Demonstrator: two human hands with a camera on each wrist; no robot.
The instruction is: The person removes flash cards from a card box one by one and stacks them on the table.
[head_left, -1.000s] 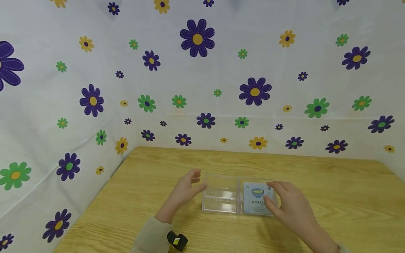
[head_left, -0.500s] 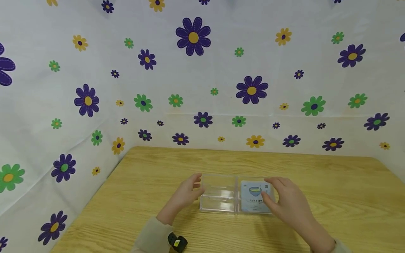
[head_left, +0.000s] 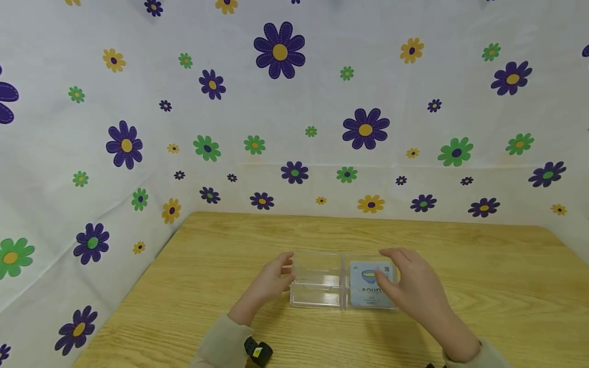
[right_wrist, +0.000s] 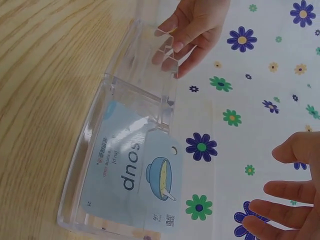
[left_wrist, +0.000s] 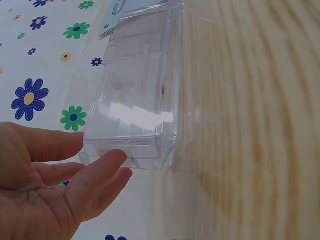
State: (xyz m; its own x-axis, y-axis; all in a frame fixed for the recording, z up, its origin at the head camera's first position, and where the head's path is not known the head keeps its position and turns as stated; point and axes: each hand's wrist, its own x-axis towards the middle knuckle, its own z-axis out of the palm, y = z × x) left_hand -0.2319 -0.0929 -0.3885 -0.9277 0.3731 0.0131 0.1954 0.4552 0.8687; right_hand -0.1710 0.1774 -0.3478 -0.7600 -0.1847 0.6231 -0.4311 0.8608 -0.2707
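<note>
A clear plastic box point(head_left: 316, 296) with two compartments lies on the table. Its right compartment holds a light blue flashcard point(head_left: 361, 296) with a bowl and the word "soup"; in the right wrist view the soup flashcard point(right_wrist: 112, 165) lies inside the clear walls. At the left end of the box is my left hand point(head_left: 269, 281), its relaxed fingers against the end wall, as the left wrist view shows with the hand point(left_wrist: 55, 185). My right hand point(head_left: 421, 286) hovers over the right end of the box, fingers spread and apart from the card in the right wrist view.
The wood-grain table point(head_left: 221, 240) extends around the box on all sides. Behind it and to the left hangs a white cloth point(head_left: 322, 97) printed with flowers. A black wrist strap point(head_left: 258, 351) is on the left sleeve.
My left hand has come up to the box's left end. The right hand has lifted slightly off the right end. The box and card stay put, while the head view has shifted a little.
</note>
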